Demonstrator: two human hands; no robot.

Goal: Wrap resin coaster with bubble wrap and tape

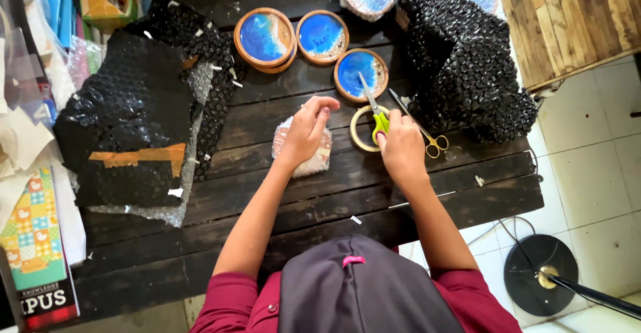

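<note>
Two hands are seen at a dark wooden table [280, 206] — the left hand [306, 132] is pressed, fingers loosely spread, on a bubble-wrapped parcel [302, 151], while green-handled scissors [375, 109] are gripped by the right hand [400, 147] beside a tape roll [358, 131].

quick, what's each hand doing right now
Left hand: resting on a bubble-wrapped bundle, fingers partly curled.
Right hand: closed on green-handled scissors, over a tape roll.
</note>
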